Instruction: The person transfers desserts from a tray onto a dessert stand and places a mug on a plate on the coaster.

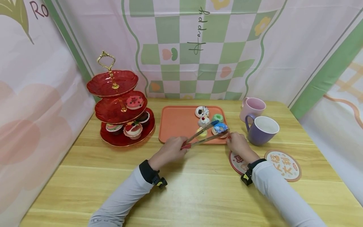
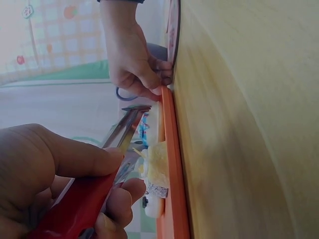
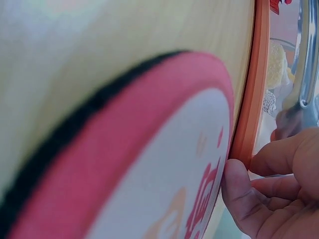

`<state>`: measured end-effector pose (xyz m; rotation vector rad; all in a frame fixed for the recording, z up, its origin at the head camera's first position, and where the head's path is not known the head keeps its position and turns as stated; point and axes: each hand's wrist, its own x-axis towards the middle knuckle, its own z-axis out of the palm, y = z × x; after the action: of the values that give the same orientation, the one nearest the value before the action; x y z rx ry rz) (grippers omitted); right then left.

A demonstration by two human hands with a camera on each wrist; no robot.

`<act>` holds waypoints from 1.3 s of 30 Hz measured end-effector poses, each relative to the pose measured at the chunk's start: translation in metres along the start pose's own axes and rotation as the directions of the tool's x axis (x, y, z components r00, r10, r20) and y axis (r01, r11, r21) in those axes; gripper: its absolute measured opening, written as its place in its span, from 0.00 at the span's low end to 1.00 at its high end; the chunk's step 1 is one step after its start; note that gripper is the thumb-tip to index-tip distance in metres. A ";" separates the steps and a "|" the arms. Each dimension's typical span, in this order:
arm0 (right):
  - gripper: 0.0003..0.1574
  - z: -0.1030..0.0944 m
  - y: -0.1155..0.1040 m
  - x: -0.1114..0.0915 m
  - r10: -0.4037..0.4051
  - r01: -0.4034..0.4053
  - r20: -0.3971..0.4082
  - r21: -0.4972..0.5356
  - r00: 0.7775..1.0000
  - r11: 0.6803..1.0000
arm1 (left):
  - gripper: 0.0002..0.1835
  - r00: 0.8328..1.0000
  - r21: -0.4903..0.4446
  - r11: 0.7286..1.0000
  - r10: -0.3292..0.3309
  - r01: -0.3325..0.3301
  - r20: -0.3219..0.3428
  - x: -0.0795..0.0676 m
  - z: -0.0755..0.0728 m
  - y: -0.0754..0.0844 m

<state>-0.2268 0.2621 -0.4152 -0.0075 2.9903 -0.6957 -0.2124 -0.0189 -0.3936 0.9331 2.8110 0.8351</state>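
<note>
My left hand [image 1: 173,149] grips metal tongs [image 1: 208,138] by their red handle [image 2: 79,204]. The tongs' tips reach over the blue-iced donut [image 1: 219,128] on an orange tray [image 1: 178,123], their arms spread apart on either side of it. My right hand [image 1: 240,145] pinches the tray's near right corner between thumb and fingers, as the right wrist view shows. Beside the blue donut lie a green donut [image 1: 217,118], a white donut with chocolate drizzle [image 1: 199,112], a white cherry-topped pastry [image 1: 203,122] and a yellow pastry [image 1: 202,133], partly behind the tongs.
A three-tier red stand [image 1: 113,110] with several cakes stands left of the tray. To the right are a pink mug [image 1: 251,108] and a purple mug [image 1: 261,132]. Two round coasters [image 1: 283,165] lie in front of them, one partly under my right wrist.
</note>
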 end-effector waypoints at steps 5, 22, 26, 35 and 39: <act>0.13 0.000 0.000 0.000 -0.017 0.017 -0.015 -0.015 1.000 1.000 | 0.05 1.000 -0.014 1.000 0.004 -0.004 -0.002 -0.001 -0.001 0.000; 0.10 0.000 0.000 0.001 0.022 -0.022 0.006 -0.009 1.000 1.000 | 0.09 1.000 -0.047 0.999 -0.023 0.022 -0.021 -0.010 -0.011 0.000; 0.10 0.001 0.001 0.001 0.008 -0.008 -0.005 -0.017 1.000 1.000 | 0.10 0.998 -0.069 0.997 -0.037 0.034 -0.041 -0.015 -0.016 -0.002; 0.11 0.002 0.003 0.000 -0.028 0.028 -0.043 -0.006 0.999 1.000 | 0.13 0.990 -0.101 0.989 -0.115 0.106 -0.084 -0.037 -0.039 -0.011; 0.12 0.002 0.003 -0.001 -0.033 0.033 -0.050 -0.005 0.998 0.999 | 0.13 0.985 -0.095 0.989 -0.125 0.114 -0.118 -0.048 -0.048 -0.021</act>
<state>-0.2255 0.2641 -0.4185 -0.0405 3.0464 -0.7034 -0.1954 -0.0825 -0.3687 0.7158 2.8710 1.0242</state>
